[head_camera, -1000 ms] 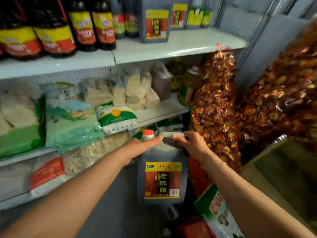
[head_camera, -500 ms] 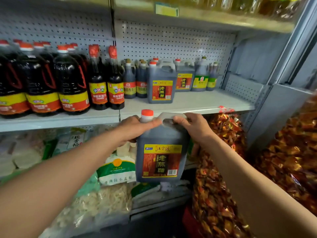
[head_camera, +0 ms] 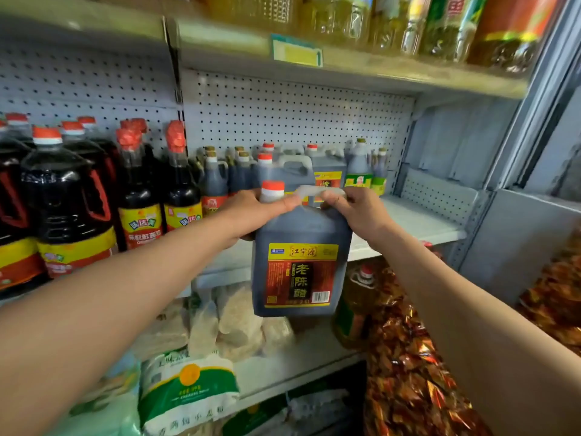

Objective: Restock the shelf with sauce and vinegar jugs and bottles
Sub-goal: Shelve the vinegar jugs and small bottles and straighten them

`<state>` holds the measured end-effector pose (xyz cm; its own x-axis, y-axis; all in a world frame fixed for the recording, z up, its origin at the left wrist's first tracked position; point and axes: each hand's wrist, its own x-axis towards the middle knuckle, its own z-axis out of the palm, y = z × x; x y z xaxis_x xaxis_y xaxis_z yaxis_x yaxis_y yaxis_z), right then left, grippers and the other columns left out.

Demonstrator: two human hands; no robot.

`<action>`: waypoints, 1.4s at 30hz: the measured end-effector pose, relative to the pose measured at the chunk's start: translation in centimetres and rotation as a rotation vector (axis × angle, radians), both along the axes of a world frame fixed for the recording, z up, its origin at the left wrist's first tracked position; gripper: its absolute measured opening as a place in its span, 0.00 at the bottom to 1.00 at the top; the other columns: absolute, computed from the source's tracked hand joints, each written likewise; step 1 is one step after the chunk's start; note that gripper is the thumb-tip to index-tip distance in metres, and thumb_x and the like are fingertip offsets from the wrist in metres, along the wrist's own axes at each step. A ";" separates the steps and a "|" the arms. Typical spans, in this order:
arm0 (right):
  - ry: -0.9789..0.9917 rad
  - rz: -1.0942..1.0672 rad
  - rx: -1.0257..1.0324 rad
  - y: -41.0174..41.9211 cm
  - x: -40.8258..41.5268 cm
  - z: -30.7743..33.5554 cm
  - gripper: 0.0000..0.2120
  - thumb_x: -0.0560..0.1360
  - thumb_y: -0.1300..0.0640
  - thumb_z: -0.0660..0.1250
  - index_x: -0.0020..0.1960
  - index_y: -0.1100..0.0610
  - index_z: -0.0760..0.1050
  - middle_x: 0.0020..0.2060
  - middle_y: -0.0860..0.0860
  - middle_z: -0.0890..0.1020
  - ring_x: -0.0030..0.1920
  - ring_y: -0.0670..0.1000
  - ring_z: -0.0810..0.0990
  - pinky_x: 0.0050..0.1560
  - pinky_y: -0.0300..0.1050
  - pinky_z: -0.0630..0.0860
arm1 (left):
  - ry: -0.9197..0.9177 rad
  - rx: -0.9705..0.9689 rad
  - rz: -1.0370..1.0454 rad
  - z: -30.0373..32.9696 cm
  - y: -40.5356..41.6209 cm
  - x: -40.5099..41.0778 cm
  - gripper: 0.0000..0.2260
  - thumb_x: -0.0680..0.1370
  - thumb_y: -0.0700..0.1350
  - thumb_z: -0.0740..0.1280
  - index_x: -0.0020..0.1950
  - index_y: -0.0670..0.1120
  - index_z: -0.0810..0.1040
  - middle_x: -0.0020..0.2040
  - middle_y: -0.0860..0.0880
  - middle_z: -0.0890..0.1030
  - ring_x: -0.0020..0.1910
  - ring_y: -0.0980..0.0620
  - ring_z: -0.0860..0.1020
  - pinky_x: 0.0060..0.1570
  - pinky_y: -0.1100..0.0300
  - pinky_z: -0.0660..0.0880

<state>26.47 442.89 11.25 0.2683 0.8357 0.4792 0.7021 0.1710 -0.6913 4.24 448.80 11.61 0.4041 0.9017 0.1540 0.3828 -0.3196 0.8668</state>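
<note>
A dark vinegar jug (head_camera: 300, 262) with a red-and-yellow label and an orange-and-white cap hangs in the air in front of the middle shelf (head_camera: 418, 221). My left hand (head_camera: 251, 212) grips it around the neck just below the cap. My right hand (head_camera: 355, 212) grips the right end of its pale top handle. The jug's base sits lower than the shelf board. More jugs of the same kind (head_camera: 327, 174) stand at the back of that shelf.
Tall dark sauce bottles (head_camera: 69, 199) with red caps fill the shelf's left part. The right part of the shelf board lies bare. Oil bottles (head_camera: 440, 23) line the shelf above. Rice and noodle bags (head_camera: 188, 388) lie below, and candy sacks (head_camera: 408, 357) hang at the right.
Both hands have lifted the jug from near the floor up to the height of the middle shelf, and my view has tilted upward with it.
</note>
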 end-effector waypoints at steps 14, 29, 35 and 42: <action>0.053 0.065 -0.002 15.4 3.7 0.6 0.23 0.77 0.47 0.72 0.47 0.69 0.78 0.35 0.55 0.72 0.39 0.50 0.67 0.40 0.48 0.62 | 0.143 0.258 0.291 -1.1 14.6 4.2 0.34 0.56 0.85 0.57 0.55 0.69 0.75 0.52 0.55 0.84 0.55 0.44 0.81 0.41 0.57 0.71; 0.009 0.219 -0.018 16.5 4.9 -3.2 0.53 0.50 0.25 0.77 0.66 0.49 0.68 0.56 0.39 0.77 0.60 0.43 0.77 0.60 0.47 0.77 | 0.075 0.203 0.323 -2.1 15.3 4.8 0.29 0.55 0.85 0.59 0.47 0.72 0.76 0.45 0.61 0.80 0.49 0.51 0.79 0.45 0.56 0.76; 0.011 0.228 -0.129 15.8 4.4 -2.2 0.51 0.53 0.35 0.81 0.68 0.50 0.63 0.62 0.46 0.73 0.66 0.49 0.73 0.61 0.44 0.74 | 0.082 0.164 0.288 -1.7 14.6 4.7 0.28 0.54 0.85 0.60 0.46 0.70 0.75 0.54 0.58 0.81 0.56 0.48 0.79 0.54 0.53 0.78; 0.004 0.263 -0.120 15.5 4.8 -1.9 0.46 0.57 0.54 0.87 0.67 0.50 0.64 0.56 0.38 0.73 0.59 0.44 0.75 0.49 0.30 0.73 | 0.103 0.053 0.213 -2.0 14.0 4.7 0.40 0.67 0.72 0.70 0.73 0.56 0.64 0.67 0.50 0.77 0.61 0.44 0.77 0.55 0.49 0.78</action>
<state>31.26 458.40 9.38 0.0367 0.9273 0.3724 0.6415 0.2639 -0.7203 8.90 462.82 9.62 0.2214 0.9600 0.1714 0.5317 -0.2662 0.8040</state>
